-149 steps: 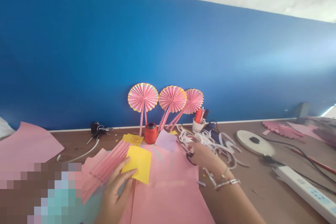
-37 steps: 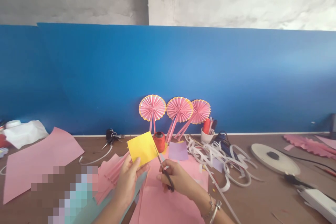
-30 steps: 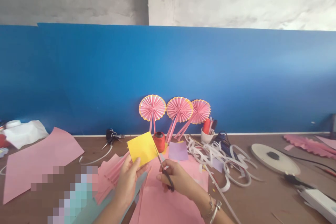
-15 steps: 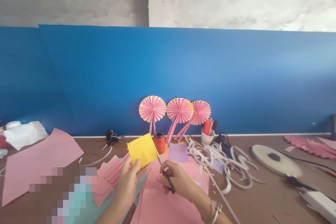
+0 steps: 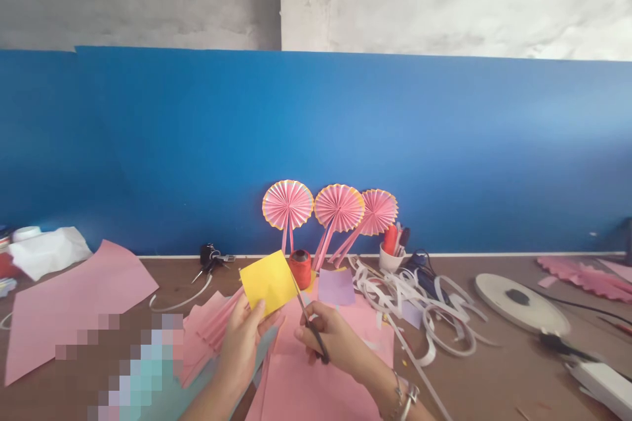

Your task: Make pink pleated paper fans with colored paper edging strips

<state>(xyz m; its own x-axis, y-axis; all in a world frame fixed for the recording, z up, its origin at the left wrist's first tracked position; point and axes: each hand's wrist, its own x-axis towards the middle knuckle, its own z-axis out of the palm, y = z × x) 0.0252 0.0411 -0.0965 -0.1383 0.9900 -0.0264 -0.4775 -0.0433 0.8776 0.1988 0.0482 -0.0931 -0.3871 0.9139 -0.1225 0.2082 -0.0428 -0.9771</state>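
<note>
My left hand (image 5: 245,332) pinches a yellow square of paper (image 5: 268,283) by its lower edge and holds it up above the table. In my right hand (image 5: 332,337) is a pair of scissors (image 5: 316,337) with dark handles, my fingers in the grips. The blades point up and lie along the right edge of the yellow paper. Below both hands are large pink paper sheets (image 5: 316,385). Pleated pink paper (image 5: 210,335) lies by my left wrist. A purple paper square (image 5: 336,287) rests just beyond my right hand.
Three pleated pink paper fans (image 5: 288,205) lean on the blue board (image 5: 345,118). A red thread spool (image 5: 300,270), a white cup of pens (image 5: 391,260) and tangled white strips (image 5: 395,289) stand or lie behind. Keys (image 5: 213,260) are left; a pale round disc (image 5: 538,312) is right.
Almost nothing differs. The view has shifted very slightly, and both hands keep their hold on the yellow paper and the scissors.
</note>
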